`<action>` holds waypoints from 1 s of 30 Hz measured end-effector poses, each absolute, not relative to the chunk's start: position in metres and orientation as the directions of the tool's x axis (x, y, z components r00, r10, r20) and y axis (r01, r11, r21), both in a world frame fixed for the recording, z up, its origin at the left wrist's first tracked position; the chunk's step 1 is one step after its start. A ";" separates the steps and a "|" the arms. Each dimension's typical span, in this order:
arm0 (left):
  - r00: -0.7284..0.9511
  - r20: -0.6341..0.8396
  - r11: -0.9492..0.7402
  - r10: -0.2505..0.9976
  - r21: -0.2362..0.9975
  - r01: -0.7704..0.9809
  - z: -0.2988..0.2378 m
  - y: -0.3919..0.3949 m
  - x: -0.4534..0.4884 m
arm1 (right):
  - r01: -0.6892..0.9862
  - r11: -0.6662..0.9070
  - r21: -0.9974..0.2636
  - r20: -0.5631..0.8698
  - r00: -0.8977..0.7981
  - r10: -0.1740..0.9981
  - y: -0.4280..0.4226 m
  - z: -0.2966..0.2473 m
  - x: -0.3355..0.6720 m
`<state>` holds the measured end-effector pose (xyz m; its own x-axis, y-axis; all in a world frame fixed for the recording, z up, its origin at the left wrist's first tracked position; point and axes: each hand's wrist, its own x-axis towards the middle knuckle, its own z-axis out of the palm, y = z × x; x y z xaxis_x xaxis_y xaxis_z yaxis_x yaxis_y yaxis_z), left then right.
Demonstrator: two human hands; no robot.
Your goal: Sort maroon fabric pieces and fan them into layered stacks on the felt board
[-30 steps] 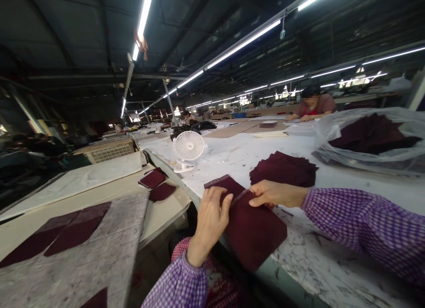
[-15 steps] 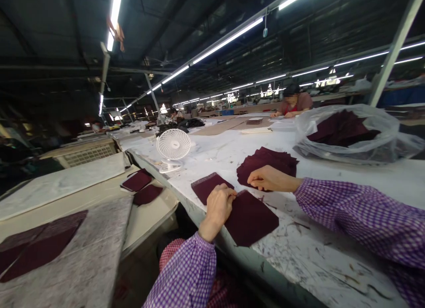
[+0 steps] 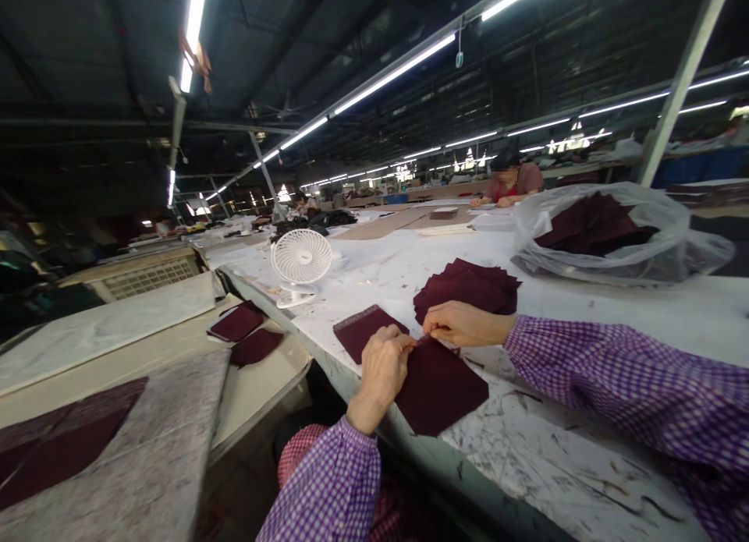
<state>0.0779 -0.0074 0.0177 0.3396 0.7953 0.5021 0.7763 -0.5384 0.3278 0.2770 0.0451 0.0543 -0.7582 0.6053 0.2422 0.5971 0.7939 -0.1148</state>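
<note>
A dark maroon fabric piece (image 3: 441, 390) lies flat near the front edge of the white table. My left hand (image 3: 385, 363) pinches its upper left corner. Fingers bunched, my right hand (image 3: 459, 324) is at the top edge of the same piece, close beside the left fingertips. Behind the left hand rests another maroon piece (image 3: 366, 330) with a greyish strip along its far edge. Just beyond my right hand sits a fanned pile of maroon fabric pieces (image 3: 468, 285).
A small white fan (image 3: 301, 257) stands on the table (image 3: 374, 261). At the right is a clear plastic bag (image 3: 644, 269) of maroon pieces. Lower boards on the left hold more maroon pieces (image 3: 76, 441). Another person (image 3: 515, 187) leans on the table farther back.
My right hand has moved left and toward me, from the fanned pile to the top edge of the front piece. My left hand stays at its corner. The view has shifted slightly.
</note>
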 end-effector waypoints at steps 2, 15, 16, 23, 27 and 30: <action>0.337 0.497 -0.535 0.800 0.335 0.776 0.018 -0.007 0.078 | 0.596 0.799 -0.083 0.244 -0.765 0.596 0.042 0.055 0.277; 0.478 0.438 -0.570 0.761 0.101 0.815 0.023 -0.010 0.078 | 0.465 0.809 0.360 0.203 -0.885 0.418 0.038 0.042 0.283; 0.488 0.429 -0.571 0.760 0.083 0.817 0.024 -0.011 0.079 | 0.450 0.806 0.385 0.189 -0.893 0.408 0.038 0.042 0.284; 0.514 0.390 -0.581 0.764 0.070 0.811 0.029 -0.013 0.079 | 0.493 0.769 0.407 0.218 -0.870 0.443 0.031 0.049 0.289; 0.507 0.404 -0.581 0.762 0.078 0.810 0.027 -0.010 0.080 | 0.535 0.844 0.043 0.319 -0.808 0.496 0.023 0.051 0.274; 0.495 0.414 -0.591 0.764 0.141 0.794 0.023 -0.008 0.075 | 0.498 0.860 -0.113 0.300 -0.808 0.507 0.018 0.047 0.266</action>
